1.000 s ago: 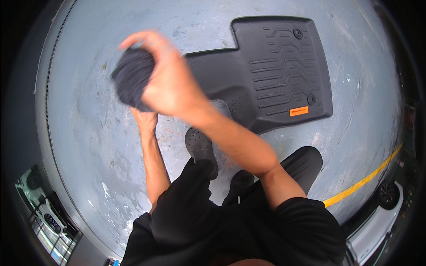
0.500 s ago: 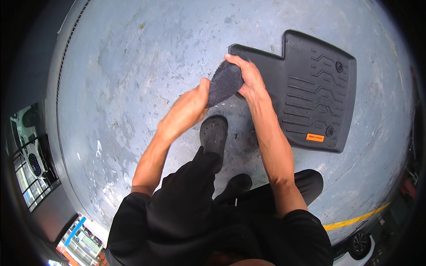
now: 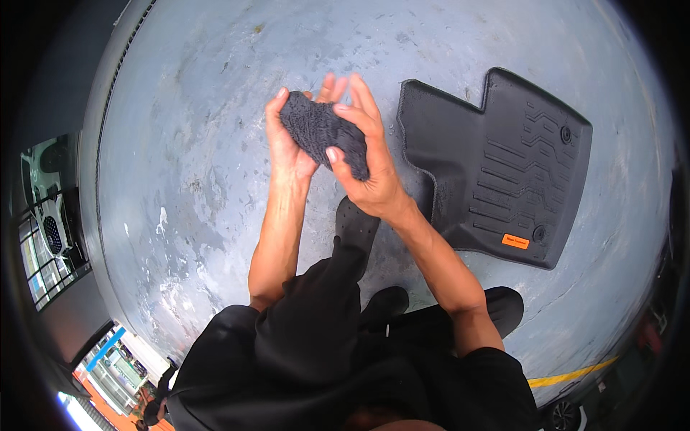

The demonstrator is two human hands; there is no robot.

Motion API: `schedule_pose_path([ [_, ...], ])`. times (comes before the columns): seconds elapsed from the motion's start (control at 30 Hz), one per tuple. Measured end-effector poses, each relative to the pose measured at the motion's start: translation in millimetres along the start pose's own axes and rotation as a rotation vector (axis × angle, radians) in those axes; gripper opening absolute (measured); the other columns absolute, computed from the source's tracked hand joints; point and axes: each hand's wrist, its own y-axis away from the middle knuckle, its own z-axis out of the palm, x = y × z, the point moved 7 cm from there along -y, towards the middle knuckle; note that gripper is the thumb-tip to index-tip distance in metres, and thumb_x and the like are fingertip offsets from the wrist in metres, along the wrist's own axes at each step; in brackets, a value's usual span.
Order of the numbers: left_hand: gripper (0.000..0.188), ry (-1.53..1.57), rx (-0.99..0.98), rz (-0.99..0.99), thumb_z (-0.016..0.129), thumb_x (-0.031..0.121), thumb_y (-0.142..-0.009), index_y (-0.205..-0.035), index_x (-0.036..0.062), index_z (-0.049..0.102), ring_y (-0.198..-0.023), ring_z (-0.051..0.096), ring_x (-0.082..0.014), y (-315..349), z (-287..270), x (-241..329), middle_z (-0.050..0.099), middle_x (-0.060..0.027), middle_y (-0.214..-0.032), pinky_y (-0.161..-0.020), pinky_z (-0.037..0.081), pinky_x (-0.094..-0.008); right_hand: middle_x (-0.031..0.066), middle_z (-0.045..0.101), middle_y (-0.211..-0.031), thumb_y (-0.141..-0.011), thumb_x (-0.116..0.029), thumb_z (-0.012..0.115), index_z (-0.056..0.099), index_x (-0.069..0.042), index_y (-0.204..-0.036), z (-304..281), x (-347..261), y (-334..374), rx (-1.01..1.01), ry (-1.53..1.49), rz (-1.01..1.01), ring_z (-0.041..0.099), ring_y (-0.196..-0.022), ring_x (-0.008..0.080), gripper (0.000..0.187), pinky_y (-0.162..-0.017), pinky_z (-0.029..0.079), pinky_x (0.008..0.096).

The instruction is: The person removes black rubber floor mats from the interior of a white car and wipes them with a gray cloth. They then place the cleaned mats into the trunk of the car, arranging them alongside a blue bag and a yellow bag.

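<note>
A dark grey fluffy cloth point(image 3: 321, 131), folded into a thick wad, is held up between my two hands above the floor. My left hand point(image 3: 287, 147) grips its left end, with the thumb along the edge and the fingers mostly hidden behind it. Around the right end curls my right hand point(image 3: 370, 151), its thumb and a bent finger against the cloth while other fingertips are blurred by motion. To the right, a black moulded car floor mat point(image 3: 460, 187) with raised ridges and an orange label lies flat on the floor, touched by neither hand.
My feet in black clogs point(image 3: 357, 223) stand on the grey-blue painted floor point(image 3: 194, 108), just below my hands. A yellow line point(image 3: 571, 375) crosses the floor at lower right. Cars and a person point(image 3: 154, 411) show at the outer edges.
Both hands have shifted left with the cloth, which has turned and is now folded into a thicker wad. My view has moved slightly, so the mat appears lower and further right.
</note>
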Motion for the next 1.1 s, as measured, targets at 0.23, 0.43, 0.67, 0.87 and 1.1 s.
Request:
schedule_pose_path([
  [0.23,0.042,-1.274,-0.673,0.702,0.072,0.001,-0.06,-0.102,0.0002,0.068,-0.058,0.063,-0.0166,57.5,77.6,53.0,0.065,-0.0054,-0.066,-0.059,0.051,-0.0325,0.0285,0.031,-0.154,-0.099,-0.049,0.058,0.02,-0.005,-0.157,14.5,78.4,67.8,-0.257,-1.12,1.155,0.045,-0.136,0.0383,0.082,-0.111,0.041,0.048],
  [0.43,0.021,-1.623,-1.623,-0.035,0.074,0.007,-0.06,-0.079,0.0017,0.069,-0.06,0.066,-0.0292,109.9,71.9,-59.9,0.067,-0.0128,-0.067,-0.056,0.051,-0.0362,0.0075,0.067,-0.096,-0.095,-0.044,0.067,0.068,-0.006,-0.105,58.3,58.2,64.5,-0.48,-1.089,1.367,0.063,-0.092,0.0128,0.039,-0.086,0.052,0.0277],
  [0.67,0.017,-0.795,-0.915,0.651,0.075,0.015,-0.079,-0.084,0.0037,0.063,-0.069,0.069,-0.0249,65.6,78.7,53.1,0.067,-0.0099,-0.07,-0.079,0.055,-0.0376,0.0056,0.062,-0.09,-0.1,-0.036,0.064,0.06,-0.009,-0.103,34.7,50.6,-11.2,0.256,-1.255,0.982,0.062,-0.087,0.0145,0.028,-0.08,0.051,0.0285],
  [0.87,0.03,-0.012,-0.159,0.461,0.063,0.035,-0.097,-0.084,0.0111,0.053,-0.074,0.063,-0.0203,33.0,26.5,57.8,0.059,-0.0036,-0.075,-0.086,0.054,-0.0367,0.0067,0.063,-0.089,-0.1,-0.028,0.065,0.06,-0.002,-0.084,34.1,14.3,-42.4,0.606,-0.631,0.382,0.064,-0.084,0.018,0.03,-0.081,0.052,0.0328],
  [1.1,0.03,-0.118,-0.162,-0.313,0.064,0.032,-0.098,-0.079,0.0129,0.05,-0.063,0.05,-0.0085,-21.2,-79.9,53.1,0.051,0.0011,-0.072,-0.059,0.047,-0.0244,0.0053,0.063,-0.066,-0.076,0.001,0.074,0.052,-0.004,-0.055,98.9,-5.6,-32.9,0.175,0.084,-0.326,0.066,-0.069,0.0218,0.031,-0.068,0.057,0.0353],
])
